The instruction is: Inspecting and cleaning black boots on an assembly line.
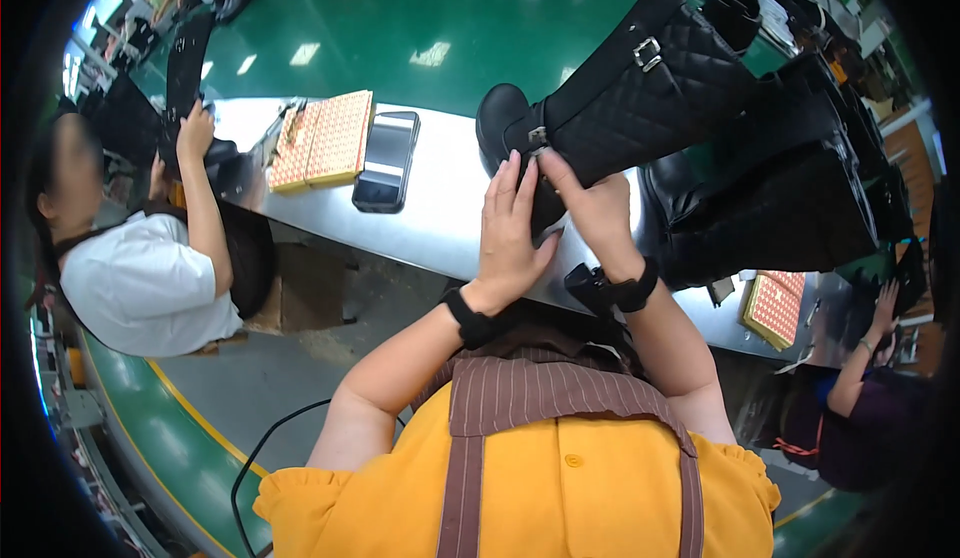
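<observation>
A tall black boot [660, 108], its shaft quilted in diamonds beside a smoother panel, lay tilted across a worker's two bare hands above a smooth, silvery metal table [445, 183], its rounded, softly shining toe to the left and its shaft slanting to the upper right. A pale metal ankle buckle [538, 137] sat on a narrow strap near the toe, and a larger, squarish buckle [648, 53] gleamed higher on the shaft.

The left hand [510, 233] was spread, fingers nearly straight and tips against the boot just below the ankle buckle, the thumb held well apart. The right hand [598, 208] touched the boot with an extended thumb close to the left fingertips; its other fingers were largely hidden, and how tightly they closed could not be told.

To the left on the table sat a thick, blocky stack of red-and-yellow patterned sheets [322, 143], just beside a flat, glossy black phone [387, 163] with rounded corners. More black boots [765, 213], creased and dully shining, lay to the right, near a second patterned stack [775, 308]. At far left, a co-worker in a white top [150, 283] gripped another dark boot shaft [188, 63].
</observation>
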### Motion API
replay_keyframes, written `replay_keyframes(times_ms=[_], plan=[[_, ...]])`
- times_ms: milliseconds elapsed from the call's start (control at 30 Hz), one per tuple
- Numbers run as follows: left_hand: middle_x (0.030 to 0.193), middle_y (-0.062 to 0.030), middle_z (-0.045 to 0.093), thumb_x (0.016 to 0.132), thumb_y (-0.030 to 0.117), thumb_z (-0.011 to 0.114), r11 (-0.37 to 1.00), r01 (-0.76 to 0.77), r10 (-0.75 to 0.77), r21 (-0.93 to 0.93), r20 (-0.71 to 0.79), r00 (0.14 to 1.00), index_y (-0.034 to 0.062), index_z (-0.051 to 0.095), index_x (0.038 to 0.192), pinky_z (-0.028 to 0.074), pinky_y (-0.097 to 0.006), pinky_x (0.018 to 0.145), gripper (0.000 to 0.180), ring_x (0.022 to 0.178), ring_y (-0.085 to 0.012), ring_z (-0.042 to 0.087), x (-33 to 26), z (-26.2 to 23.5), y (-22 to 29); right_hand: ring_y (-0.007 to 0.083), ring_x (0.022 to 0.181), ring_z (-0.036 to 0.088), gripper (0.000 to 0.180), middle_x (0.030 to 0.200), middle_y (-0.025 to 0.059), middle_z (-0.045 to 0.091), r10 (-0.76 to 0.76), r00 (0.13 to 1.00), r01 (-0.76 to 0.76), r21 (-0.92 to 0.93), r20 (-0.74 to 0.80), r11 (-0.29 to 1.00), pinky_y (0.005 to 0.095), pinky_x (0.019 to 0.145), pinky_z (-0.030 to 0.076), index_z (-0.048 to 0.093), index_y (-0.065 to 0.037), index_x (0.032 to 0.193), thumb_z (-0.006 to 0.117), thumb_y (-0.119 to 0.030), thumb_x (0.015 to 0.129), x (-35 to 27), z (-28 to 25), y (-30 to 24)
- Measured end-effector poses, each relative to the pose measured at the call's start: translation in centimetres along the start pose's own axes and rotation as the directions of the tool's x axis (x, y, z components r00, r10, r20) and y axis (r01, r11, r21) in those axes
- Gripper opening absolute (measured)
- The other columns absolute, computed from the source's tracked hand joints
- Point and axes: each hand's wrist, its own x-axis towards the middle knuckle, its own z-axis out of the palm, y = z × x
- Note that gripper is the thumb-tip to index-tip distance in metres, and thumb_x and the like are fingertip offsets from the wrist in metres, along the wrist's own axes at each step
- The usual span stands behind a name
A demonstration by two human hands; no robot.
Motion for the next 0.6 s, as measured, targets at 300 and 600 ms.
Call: replay_keyframes(times_ms=[300, 600], plan=[[0.142, -0.016, 0.039, 0.103, 0.037, 0.05, 0.255, 0.537, -0.561, -0.804, 0.329, 0.76, 0.0021, 0.013, 0.155, 0.048, -0.037, 0.097, 0.072, 0.125, -0.027, 0.05, -0.8, -3.2, -3.6, 0.012, 0.091, 0.063, 0.032, 0.1, 0.0073, 0.071, -0.011, 0.985, 0.044, 0.191, -0.17, 0.981, 0.0269, 0.081, 0.048, 0.068, 0.006, 0.106, 0.066, -0.025, 0.097, 1.0, -0.8, 0.1], [0.128, -0.0132, 0.053, 0.102, 0.047, 0.048, 0.269, 0.519, -0.504, -0.812, 0.34, 0.794, 0.0041, 0.01, 0.152, 0.055, -0.03, 0.077, 0.076, 0.107, -0.0159, 0.059, 0.8, -7.7, 0.6, 0.0075, 0.08, 0.066, 0.018, 0.096, 0.0023, 0.069, 0.195, 0.981, -0.155, 0.561, -0.011, 0.813, 0.0222, 0.066, 0.054, 0.066, -0.003, 0.104, 0.06, -0.02, 0.1, -0.4, -2.2, -2.8]])
